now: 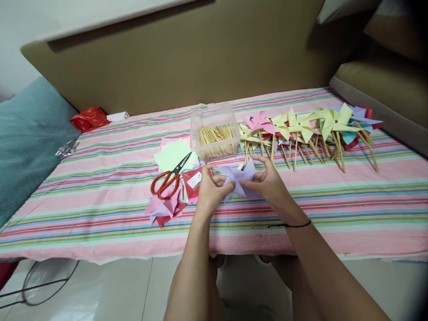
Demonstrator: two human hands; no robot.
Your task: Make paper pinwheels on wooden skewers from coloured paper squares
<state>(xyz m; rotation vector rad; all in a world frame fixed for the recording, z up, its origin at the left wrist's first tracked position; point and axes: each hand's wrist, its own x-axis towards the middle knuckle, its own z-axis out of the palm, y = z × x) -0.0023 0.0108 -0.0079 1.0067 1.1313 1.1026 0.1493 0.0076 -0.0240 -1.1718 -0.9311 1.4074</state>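
Between my two hands is a lavender paper pinwheel (239, 178) with folded blades and no stick visible on it. My left hand (214, 189) grips its left side, thumb on the front. From the right, my right hand (267, 182) pinches it with the thumb near the centre and the index finger at the upper blade. Left of my left hand, red-handled scissors (169, 178) lie with blades pointing up and right. Under and beside them are light green paper sheets (172, 156), red paper with a white label (194, 180), and cut pink, lavender and red pieces (164, 208).
A clear plastic box (216, 145) of thin wooden sticks stands behind my hands. Finished pinwheels on sticks (301, 127) lie heaped at the right. A red plastic bag (89, 119) and a teal cushion (30, 142) are at the left. Striped cloth (334, 191) covers the surface.
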